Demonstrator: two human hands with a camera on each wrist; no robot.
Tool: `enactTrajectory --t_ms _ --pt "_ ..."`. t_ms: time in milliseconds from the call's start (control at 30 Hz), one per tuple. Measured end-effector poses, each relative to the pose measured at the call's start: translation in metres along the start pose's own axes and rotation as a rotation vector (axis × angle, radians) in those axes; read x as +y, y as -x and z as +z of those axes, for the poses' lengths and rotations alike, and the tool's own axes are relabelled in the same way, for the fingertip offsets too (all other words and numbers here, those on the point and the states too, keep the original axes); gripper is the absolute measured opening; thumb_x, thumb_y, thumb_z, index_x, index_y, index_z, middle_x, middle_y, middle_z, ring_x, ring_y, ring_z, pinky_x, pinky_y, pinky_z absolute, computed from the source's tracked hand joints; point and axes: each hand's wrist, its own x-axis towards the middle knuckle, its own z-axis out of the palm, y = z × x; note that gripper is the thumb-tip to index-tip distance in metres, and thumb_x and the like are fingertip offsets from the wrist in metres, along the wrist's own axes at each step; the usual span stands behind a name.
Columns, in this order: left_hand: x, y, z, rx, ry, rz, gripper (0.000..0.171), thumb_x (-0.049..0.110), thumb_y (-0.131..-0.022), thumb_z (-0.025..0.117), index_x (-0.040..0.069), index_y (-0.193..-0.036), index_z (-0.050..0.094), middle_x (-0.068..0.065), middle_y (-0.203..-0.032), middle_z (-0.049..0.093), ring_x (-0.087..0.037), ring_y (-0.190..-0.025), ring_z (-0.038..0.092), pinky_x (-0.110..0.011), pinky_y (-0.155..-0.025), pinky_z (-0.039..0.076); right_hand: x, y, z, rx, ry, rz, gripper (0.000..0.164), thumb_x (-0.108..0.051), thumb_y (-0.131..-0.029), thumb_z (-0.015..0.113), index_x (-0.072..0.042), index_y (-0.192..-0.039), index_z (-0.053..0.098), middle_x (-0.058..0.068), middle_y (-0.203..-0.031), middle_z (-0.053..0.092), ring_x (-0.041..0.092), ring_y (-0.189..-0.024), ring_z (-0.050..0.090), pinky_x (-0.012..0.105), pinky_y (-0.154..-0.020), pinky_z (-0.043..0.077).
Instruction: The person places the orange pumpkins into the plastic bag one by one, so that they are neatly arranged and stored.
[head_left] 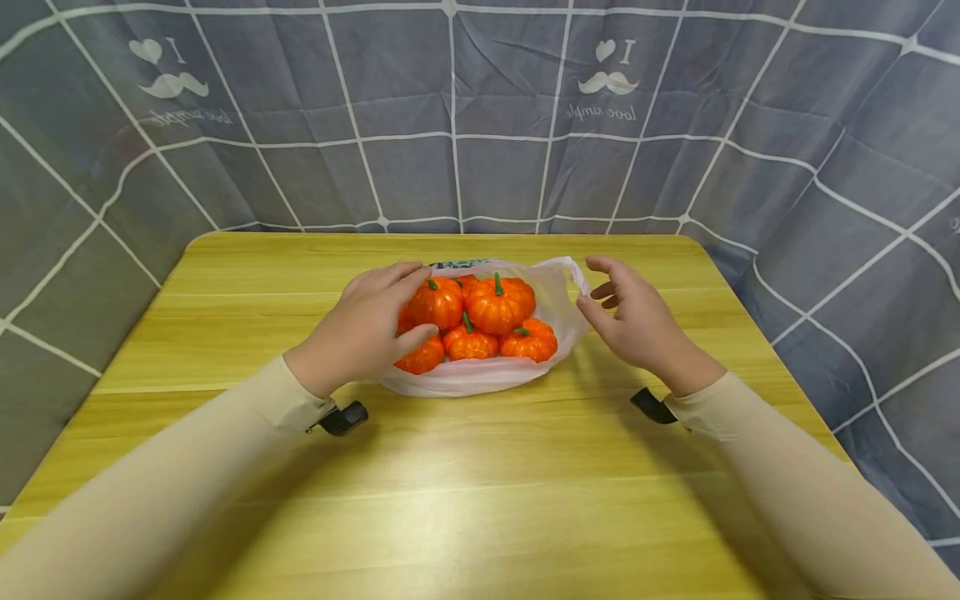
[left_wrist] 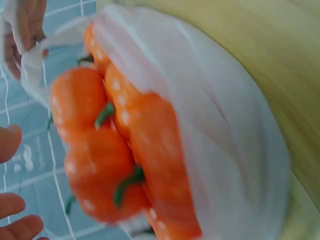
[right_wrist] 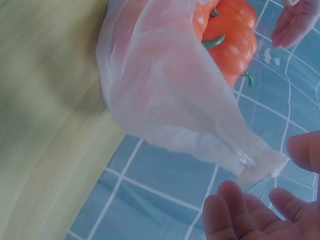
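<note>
A thin whitish plastic bag [head_left: 465,379] stands with its mouth wide apart, holding several small orange pumpkins [head_left: 498,304] with green stems. My left hand [head_left: 371,325] is over the bag's left side, fingers extended and thumb apart, hiding part of the pumpkins there; whether it touches them I cannot tell. At the bag's right, my right hand [head_left: 633,321] has loosely bent fingers and its thumb apart from them. The bag's handle [right_wrist: 267,162] sticks up between that thumb and the fingers, with no firm grip seen.
The bag sits on a yellow wood-grain table [head_left: 465,492], toward its far edge. A grey curtain [head_left: 405,92] with white grid lines hangs behind the table and along both sides. Dark straps [head_left: 347,418] show at the sleeve cuffs.
</note>
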Motion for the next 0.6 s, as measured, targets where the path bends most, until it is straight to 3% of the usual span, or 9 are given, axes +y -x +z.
enactTrajectory --t_ms 333,600 --pt "-0.055 0.026 -0.012 0.033 -0.017 -0.095 0.074 0.036 -0.101 0.069 0.002 -0.160 0.040 -0.024 -0.164 0.041 -0.051 -0.150 0.037 -0.071 -0.120 0.027 0.014 0.000 -0.016 0.010 0.037 0.077 0.056 -0.027 -0.109 0.055 -0.001 -0.157 0.041 0.023 -0.156 0.049 0.045 -0.123 0.061 0.062 -0.101 0.053" --pt "-0.108 0.037 -0.015 0.019 -0.030 -0.204 0.077 0.042 -0.104 0.064 0.000 -0.162 0.034 -0.027 -0.165 0.037 -0.050 -0.152 0.032 -0.071 -0.121 0.024 0.046 -0.005 -0.028 0.033 0.083 0.148 0.060 -0.035 -0.112 0.048 0.000 -0.160 0.037 0.029 -0.158 0.045 0.051 -0.134 0.052 0.067 -0.109 0.046"
